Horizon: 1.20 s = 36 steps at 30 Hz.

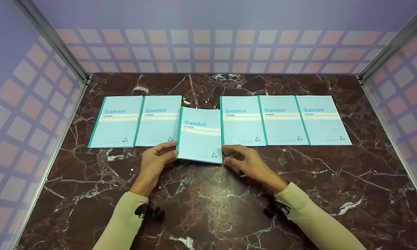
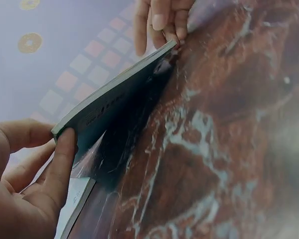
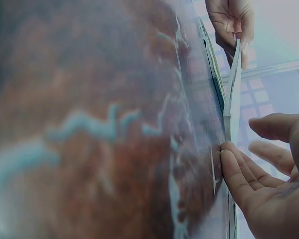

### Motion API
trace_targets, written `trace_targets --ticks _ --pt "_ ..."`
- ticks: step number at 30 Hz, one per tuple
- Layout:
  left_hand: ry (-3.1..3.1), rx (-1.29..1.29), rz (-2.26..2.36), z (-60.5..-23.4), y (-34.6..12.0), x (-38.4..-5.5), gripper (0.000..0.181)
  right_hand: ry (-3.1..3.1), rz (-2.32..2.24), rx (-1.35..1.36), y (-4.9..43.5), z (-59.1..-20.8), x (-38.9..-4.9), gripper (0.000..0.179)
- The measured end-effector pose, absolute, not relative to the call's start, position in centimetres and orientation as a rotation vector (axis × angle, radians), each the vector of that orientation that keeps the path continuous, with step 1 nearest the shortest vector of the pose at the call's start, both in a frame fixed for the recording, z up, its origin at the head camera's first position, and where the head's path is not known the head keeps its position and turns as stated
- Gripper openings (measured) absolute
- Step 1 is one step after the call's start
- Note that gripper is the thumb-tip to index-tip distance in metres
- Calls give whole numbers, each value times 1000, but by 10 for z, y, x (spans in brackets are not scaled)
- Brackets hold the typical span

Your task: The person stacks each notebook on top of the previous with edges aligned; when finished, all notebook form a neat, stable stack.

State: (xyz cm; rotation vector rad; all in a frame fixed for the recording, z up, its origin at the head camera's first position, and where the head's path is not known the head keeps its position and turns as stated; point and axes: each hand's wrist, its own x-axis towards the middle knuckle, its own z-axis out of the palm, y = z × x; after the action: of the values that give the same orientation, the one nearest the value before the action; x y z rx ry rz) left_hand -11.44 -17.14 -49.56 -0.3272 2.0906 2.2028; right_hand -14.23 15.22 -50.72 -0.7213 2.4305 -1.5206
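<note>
A pale blue Gambit notebook (image 1: 201, 142) with a green spine sits nearer to me than the row behind it. My left hand (image 1: 153, 163) pinches its spine side near the lower corner. In the left wrist view that side of the notebook (image 2: 114, 85) is raised off the table, sloping down toward the other hand. At the opposite lower corner is my right hand (image 1: 248, 163). The right wrist view shows its fingertips (image 3: 228, 154) right at the notebook's edge, with the thumb (image 3: 274, 125) apart from the cover.
Matching notebooks lie in a row behind: two to the left, the nearer one (image 1: 160, 121) slightly overlapped by the held notebook, and three to the right, starting with one (image 1: 243, 125) beside it. The dark marbled table (image 1: 208, 208) is bounded by panels, including a checkered back wall (image 1: 222, 48).
</note>
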Motion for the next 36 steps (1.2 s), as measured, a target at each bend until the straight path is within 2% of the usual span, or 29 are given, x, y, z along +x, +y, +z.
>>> trace_targets --ticks 14,20,36 --pt "1871 -373 2416 -494 -167 -115 36 2349 -1621 -578 143 -511 -139 43" --pt "1957 -350 2381 -493 -166 -112 36 2365 -1710 -577 140 -511 -141 38" --pt "2228 -219 2219 -484 -165 -105 33 2394 -1758 -656 147 -505 -145 41"
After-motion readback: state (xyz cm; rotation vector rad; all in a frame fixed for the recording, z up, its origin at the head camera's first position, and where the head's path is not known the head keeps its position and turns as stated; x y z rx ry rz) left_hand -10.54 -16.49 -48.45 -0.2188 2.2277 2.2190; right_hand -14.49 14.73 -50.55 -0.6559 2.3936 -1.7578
